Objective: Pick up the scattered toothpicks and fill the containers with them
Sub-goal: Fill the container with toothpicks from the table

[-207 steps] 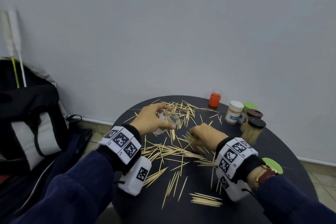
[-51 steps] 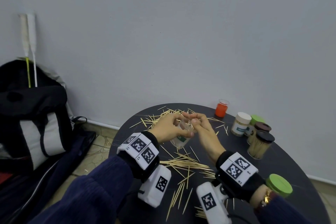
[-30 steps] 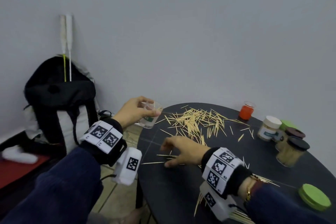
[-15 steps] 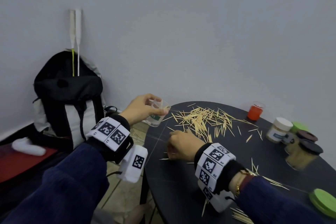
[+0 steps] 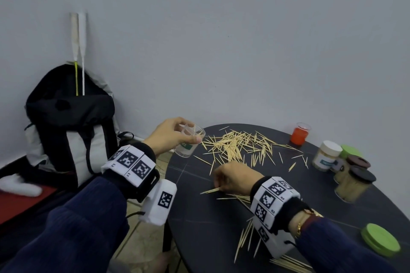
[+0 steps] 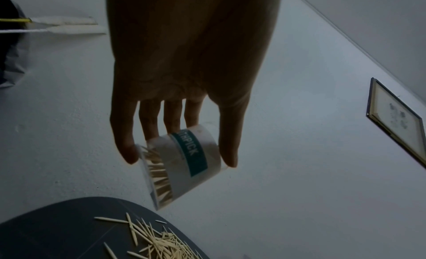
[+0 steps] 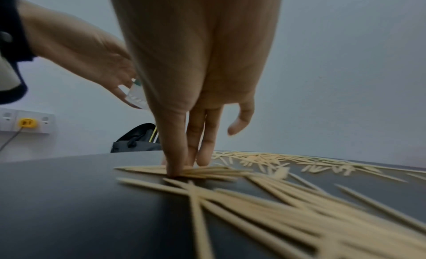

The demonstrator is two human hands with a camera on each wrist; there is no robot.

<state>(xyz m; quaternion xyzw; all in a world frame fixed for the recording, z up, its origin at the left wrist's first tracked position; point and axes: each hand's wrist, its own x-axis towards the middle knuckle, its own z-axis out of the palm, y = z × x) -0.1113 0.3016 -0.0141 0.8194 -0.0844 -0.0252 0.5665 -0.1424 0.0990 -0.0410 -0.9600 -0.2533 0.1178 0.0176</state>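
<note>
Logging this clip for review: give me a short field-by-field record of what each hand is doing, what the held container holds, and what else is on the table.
left hand: holds the clear container tilted, off the table's left edge
container contents: some toothpicks inside, far from full
right hand: fingers press a small bunch of toothpicks on the black table
loose toothpicks: main scatter at the far side, more near the right wrist
other containers: orange cup, lidded jars at right
loose lid: green lid, near right edge
</note>
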